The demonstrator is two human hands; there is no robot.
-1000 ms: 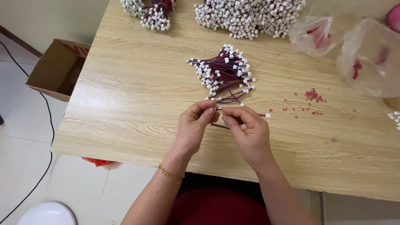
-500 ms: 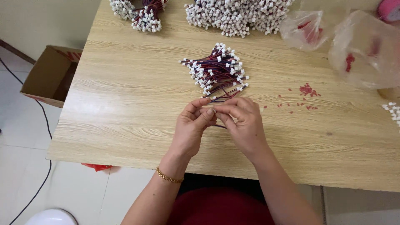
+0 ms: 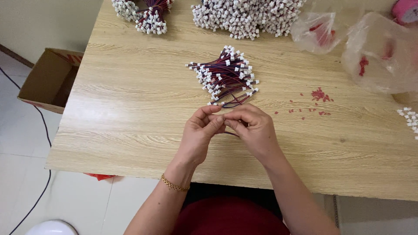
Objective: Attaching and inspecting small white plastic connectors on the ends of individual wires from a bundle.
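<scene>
The left hand (image 3: pixel 198 137) and right hand (image 3: pixel 254 130) are meeting fingertip to fingertip just above the wooden table (image 3: pixel 130 113), fingers curled shut and pinching a thin dark wire (image 3: pixel 230 133) between them. The pile of red-and-dark wires with white connectors (image 3: pixel 226 77) is lying just beyond the hands. Red bits (image 3: pixel 320 95) are lying scattered to the right.

A light wood-grain table (image 3: pixel 130 109) fills most of the view. Beside it on the pale tiled floor (image 3: pixel 26 174) stands an open cardboard box (image 3: pixel 48 78), near a plain cream wall (image 3: pixel 43 21). A dark cable (image 3: pixel 39 126) runs across the tiles.
</scene>
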